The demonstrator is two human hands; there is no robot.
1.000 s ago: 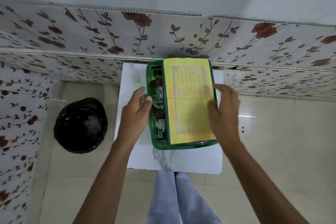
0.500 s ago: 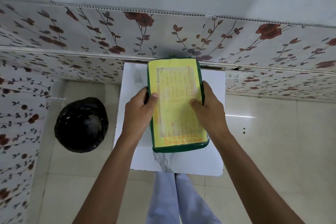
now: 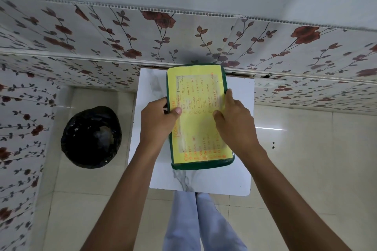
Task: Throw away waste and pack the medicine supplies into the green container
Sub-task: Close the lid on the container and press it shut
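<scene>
The green container [image 3: 202,164] stands on a small white marble-patterned table [image 3: 212,181], and its lid [image 3: 199,91], covered by a yellow sheet with orange handwriting, lies flat over it. The contents are hidden. My left hand [image 3: 158,122] grips the lid's left edge, thumb on top of the yellow sheet. My right hand [image 3: 233,118] grips the right edge, with its thumb and fingers pressing on the sheet.
A bin lined with a black bag [image 3: 90,136] stands on the tiled floor left of the table. A wall with floral panels [image 3: 122,34] runs right behind the table. My legs in light-blue trousers [image 3: 195,224] are under the table's near edge.
The lid, shifted right with medicine bottles showing on the left one second ago, now sits squarely over the container. Both hands have moved in onto its left and right edges.
</scene>
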